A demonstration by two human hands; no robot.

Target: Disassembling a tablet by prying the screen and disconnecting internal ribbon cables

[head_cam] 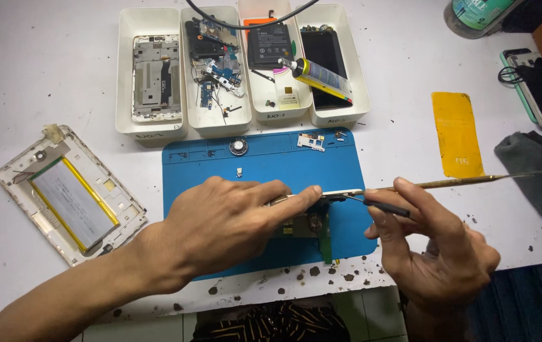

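My left hand (223, 221) lies flat over a phone frame (302, 221) on the blue work mat (264, 158), its fingers pressing the frame's upper edge. A green flex strip (326, 244) hangs from the frame. My right hand (432, 247) holds a thin black-handled tool (381, 206) with its tip at the frame's right end. A long brass-coloured rod (473, 180) passes between its fingers and reaches off to the right.
Several white trays (150, 123) with phone parts stand behind the mat; a glue tube (321, 77) lies across two. An opened tablet (71, 196) with its battery lies left. A yellow sheet (456, 133), a grey cloth (536, 168) and a phone (536, 88) lie right.
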